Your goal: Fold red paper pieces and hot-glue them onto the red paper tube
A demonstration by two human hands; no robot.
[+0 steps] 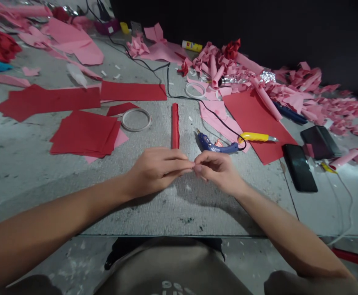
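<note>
Fingertips of the left hand [159, 169] and right hand [218, 173] meet in a pinch above the grey, streaked tabletop [154, 219]; whether they grip something small, I cannot tell. Just beyond the left hand lies 1 red paper roll [175, 125], apparently already shaped, its long edge wrinkled. To its left, stacked red paper sheets [83, 133] lie flat, smooth and angular, seemingly unworked. Beside them sits a thin round ring [123, 120]; a blue glue gun [209, 143] rests to the roll's right, near crumpled pink paper [312, 84].
</note>
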